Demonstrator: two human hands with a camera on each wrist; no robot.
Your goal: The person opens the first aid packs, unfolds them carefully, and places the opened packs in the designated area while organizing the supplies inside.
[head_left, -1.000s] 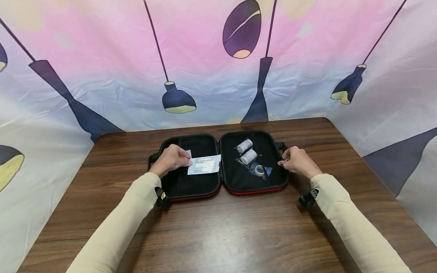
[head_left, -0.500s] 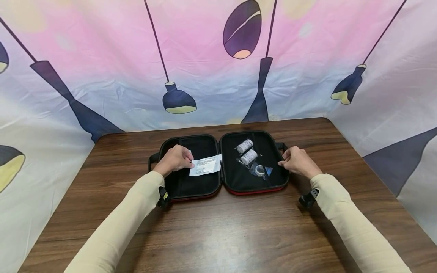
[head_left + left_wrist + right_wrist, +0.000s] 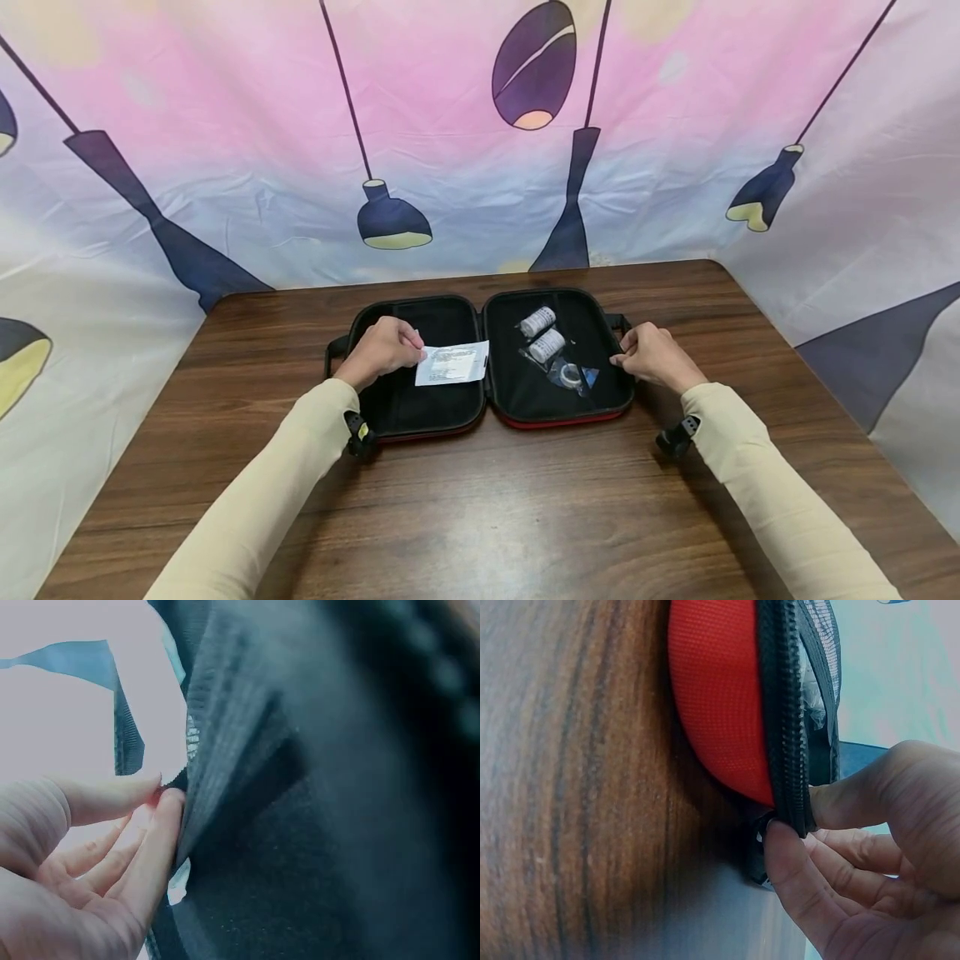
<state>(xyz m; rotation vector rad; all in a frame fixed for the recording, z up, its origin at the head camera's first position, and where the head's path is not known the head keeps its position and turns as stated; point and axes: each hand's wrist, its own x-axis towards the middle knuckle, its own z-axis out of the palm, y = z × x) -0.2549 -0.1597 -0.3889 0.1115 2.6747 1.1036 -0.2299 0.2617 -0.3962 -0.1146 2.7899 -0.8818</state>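
Note:
A black-lined zip case (image 3: 442, 412) lies open flat on the table, its red outer shell (image 3: 716, 697) showing in the right wrist view. Over the left half, my left hand (image 3: 381, 352) pinches a white printed packet (image 3: 456, 364) between thumb and fingers. The packet's far end reaches the hinge. In the left wrist view, the fingertips (image 3: 171, 801) are against a dark fabric pocket (image 3: 225, 735). My right hand (image 3: 654, 358) pinches the case's right zipper edge (image 3: 787, 750) between thumb and index finger.
In the right half sit two wrapped white rolls, one behind (image 3: 537, 321) and one in front (image 3: 547, 344), and a clear bag with a white ring (image 3: 572, 376). Handles stick out at both sides. A printed cloth (image 3: 450, 167) hangs behind the wooden table (image 3: 480, 517).
The packet in my left hand has shifted slightly right and tilted a little, then levelled again. A second white piece at the left fingertips no longer shows. My right hand stays put.

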